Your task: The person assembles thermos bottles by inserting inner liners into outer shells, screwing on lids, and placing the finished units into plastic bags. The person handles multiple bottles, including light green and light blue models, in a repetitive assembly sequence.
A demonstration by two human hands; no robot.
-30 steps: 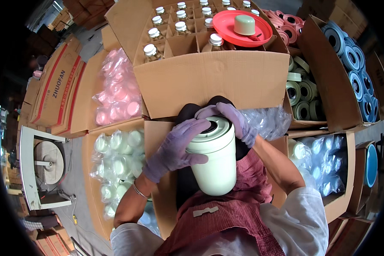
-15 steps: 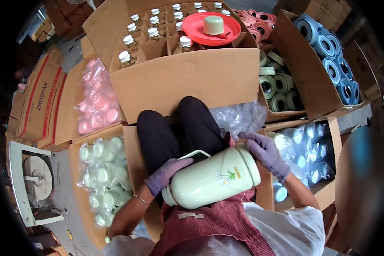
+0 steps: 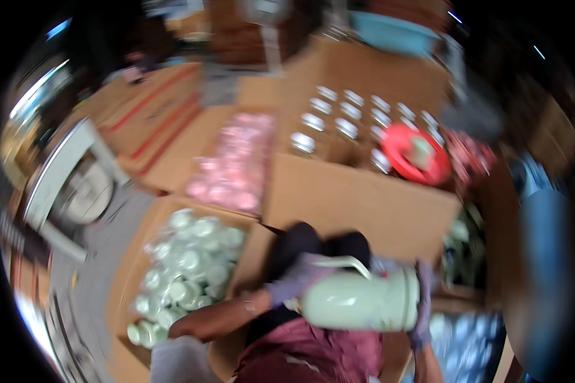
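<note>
Pale green flask: lying sideways over lap, gloved left hand cupping base end, right hand wrapped round mouth end. Best kept level, both grips firm.

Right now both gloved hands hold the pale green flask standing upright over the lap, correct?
Not quite: the head view shows the pale green flask lying on its side, not upright. The left hand and right hand, both gloved, do hold it over the lap.

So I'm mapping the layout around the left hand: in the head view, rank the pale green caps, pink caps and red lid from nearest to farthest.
From the left hand:
1. Pale green caps, box at its left.
2. Pink caps, up-left.
3. Red lid, far upper right.
</note>
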